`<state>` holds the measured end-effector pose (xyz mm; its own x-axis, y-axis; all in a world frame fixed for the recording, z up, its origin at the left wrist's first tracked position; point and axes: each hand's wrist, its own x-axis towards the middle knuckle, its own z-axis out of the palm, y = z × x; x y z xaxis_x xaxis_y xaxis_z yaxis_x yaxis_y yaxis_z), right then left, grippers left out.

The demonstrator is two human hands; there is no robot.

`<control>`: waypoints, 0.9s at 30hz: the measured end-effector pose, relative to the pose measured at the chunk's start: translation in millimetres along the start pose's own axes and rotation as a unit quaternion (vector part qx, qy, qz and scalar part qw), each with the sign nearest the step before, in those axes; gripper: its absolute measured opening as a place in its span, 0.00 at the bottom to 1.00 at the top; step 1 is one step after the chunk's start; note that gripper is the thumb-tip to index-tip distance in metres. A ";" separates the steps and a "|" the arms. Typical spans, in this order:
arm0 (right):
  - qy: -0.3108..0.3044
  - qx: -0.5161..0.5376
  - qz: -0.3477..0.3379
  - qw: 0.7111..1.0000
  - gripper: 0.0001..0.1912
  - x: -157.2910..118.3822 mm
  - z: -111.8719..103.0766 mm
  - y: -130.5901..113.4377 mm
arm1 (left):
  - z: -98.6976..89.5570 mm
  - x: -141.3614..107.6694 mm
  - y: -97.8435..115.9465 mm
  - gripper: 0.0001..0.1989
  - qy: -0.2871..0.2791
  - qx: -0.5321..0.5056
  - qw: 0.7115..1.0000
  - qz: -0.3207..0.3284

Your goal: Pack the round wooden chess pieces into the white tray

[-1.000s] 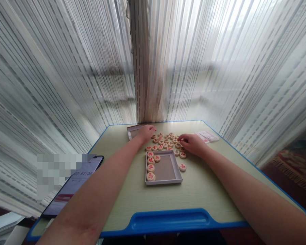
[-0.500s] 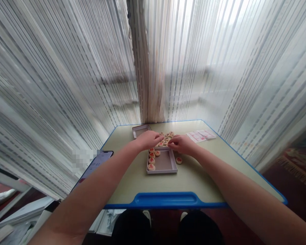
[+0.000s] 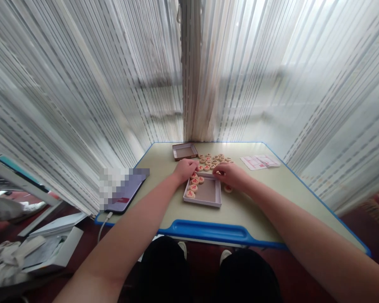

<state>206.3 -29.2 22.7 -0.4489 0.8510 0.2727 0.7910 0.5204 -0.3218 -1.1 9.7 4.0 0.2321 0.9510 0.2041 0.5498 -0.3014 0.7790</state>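
Observation:
A shallow open box [image 3: 210,194] stands on the table with several round wooden xiangqi pieces in it. They carry red characters and line its left side, with one piece [image 3: 201,180] beside that row. My left hand [image 3: 186,169] is at the box's far left corner, fingers curled together by the loose pieces; whatever they grip is hidden. At the far right corner my right hand [image 3: 230,173] has its fingers pinched together, and what lies between them I cannot make out. More loose pieces [image 3: 215,158] lie behind the box. Another piece [image 3: 228,189] lies right of it, partly under my right hand.
A second shallow box part [image 3: 185,152] lies at the back left. Folded printed paper [image 3: 259,162] is at the back right. At the left edge lies a phone [image 3: 128,195] with a cable. A blue groove [image 3: 210,229] runs along the table's front edge.
My view has shifted, bringing more of the phone into sight. My left hand has drawn back from the loose pieces to the box's corner. The right hand stays near the far right corner.

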 end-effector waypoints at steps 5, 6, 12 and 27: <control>0.005 -0.006 -0.005 1.000 0.08 1.7 1.5 1.5 | -3.2 4.8 -2.5 0.19 -0.019 -0.070 0.997 -0.021; 0.004 -0.006 -0.009 1.000 0.08 1.9 1.3 1.6 | -3.7 4.3 -2.5 0.19 -0.018 -0.071 0.997 -0.018; 0.017 -0.017 -0.028 0.999 0.07 1.1 -0.4 -1.0 | -15.9 -5.3 7.9 0.13 -0.060 0.035 0.994 0.088; 0.004 -0.015 -0.016 1.000 0.07 0.1 1.1 -1.0 | -47.8 -15.1 20.4 0.09 -0.262 0.113 0.949 0.137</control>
<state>205.0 -29.6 22.0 -0.4715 0.8331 0.2891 0.7882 0.5452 -0.2856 -31.8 -7.5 45.1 0.7252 0.6884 0.0120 0.5559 -0.5956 0.5799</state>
